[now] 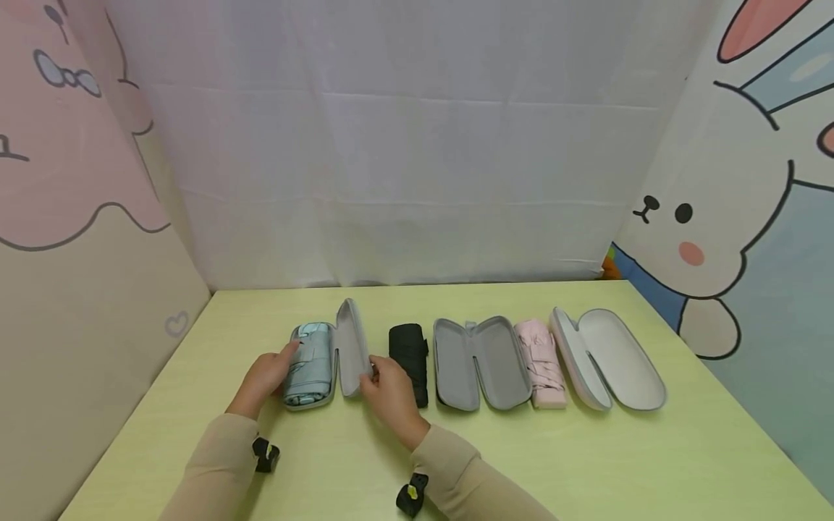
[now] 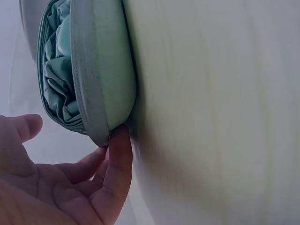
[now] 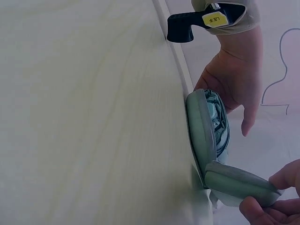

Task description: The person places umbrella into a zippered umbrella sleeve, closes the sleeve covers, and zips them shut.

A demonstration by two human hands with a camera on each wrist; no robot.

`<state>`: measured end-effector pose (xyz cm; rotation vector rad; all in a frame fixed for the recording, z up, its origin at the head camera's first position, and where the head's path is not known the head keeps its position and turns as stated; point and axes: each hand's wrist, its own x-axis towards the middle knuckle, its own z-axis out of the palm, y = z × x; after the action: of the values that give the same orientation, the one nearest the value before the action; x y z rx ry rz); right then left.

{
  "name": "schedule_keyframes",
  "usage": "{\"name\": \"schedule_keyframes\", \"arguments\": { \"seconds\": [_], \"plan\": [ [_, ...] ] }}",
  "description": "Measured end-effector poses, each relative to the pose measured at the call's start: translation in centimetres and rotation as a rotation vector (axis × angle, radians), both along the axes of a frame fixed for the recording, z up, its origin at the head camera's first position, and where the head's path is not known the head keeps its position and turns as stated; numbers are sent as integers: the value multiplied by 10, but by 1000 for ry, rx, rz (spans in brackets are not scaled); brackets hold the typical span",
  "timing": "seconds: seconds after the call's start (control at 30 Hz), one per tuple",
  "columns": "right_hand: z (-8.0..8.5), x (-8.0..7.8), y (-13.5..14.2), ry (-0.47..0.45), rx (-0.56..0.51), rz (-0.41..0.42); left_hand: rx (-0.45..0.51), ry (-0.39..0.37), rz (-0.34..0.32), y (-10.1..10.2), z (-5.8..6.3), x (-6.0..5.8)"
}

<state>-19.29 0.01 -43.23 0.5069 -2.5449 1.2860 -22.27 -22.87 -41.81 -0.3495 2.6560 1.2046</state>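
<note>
At the left of the row in the head view, a folded light-blue umbrella (image 1: 311, 365) lies in one half of a zip case (image 2: 112, 70), green outside and grey inside. The case's lid (image 1: 352, 351) stands raised on the umbrella's right. My right hand (image 1: 393, 396) pinches the lid's free edge between thumb and fingers, as the right wrist view shows. On the other side, my left hand (image 1: 266, 376) touches the case's outer side with its fingertips (image 2: 119, 140). Its thumb stays apart from the case in the left wrist view.
Right of my hands lie a folded black umbrella (image 1: 409, 362), an open grey case (image 1: 456, 365), a folded pink umbrella (image 1: 541, 362) and another open case with a pale lining (image 1: 622, 362). All rest on the yellow-green table (image 1: 326, 470). A white cloth (image 1: 417, 181) hangs behind it.
</note>
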Motion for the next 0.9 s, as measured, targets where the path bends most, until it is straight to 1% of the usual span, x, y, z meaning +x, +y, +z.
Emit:
{"name": "schedule_keyframes", "arguments": {
  "seconds": [0.13,0.3,0.47,0.6,0.77,0.9],
  "plan": [
    [5,0,-4,45,60,8,-13,-13,5,1,1,0],
    [10,0,-9,86,106,12,-20,-20,8,1,2,0],
    [14,0,-15,106,147,35,-18,-14,14,1,1,0],
    [17,2,-22,153,194,32,-13,-2,13,0,0,-1],
    [20,4,-34,264,290,31,-3,-4,19,0,0,1],
    [19,5,-43,380,344,25,10,-1,34,1,0,0]
  ]
}}
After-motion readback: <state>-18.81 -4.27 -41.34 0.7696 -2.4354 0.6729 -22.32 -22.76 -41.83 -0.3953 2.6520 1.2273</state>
